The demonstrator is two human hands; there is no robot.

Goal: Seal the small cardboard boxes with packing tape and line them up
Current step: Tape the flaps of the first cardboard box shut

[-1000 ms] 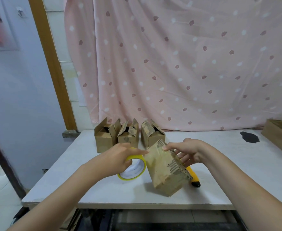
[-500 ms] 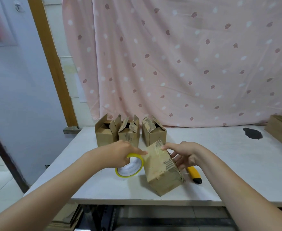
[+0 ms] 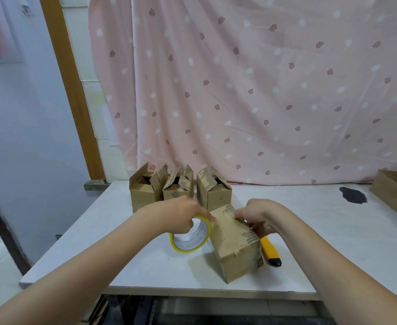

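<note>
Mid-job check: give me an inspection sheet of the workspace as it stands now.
Surface: white table, dark stain at far right.
Job's things: closed box tilted in front; three open boxes in a row behind; tape roll against the closed box.
Clutter: yellow knife beside the box; wooden tray at right edge.
Hands: left hand grips the tape roll; right hand holds the box top.
Cables: nothing seen.
Surroundings: pink curtain, wooden post.

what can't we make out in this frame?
Head view only:
- Tape end on the box: clear, and hidden by the left hand and right hand.
- Yellow knife: partly behind the box.
- Wooden tray: cut off by the right edge.
</note>
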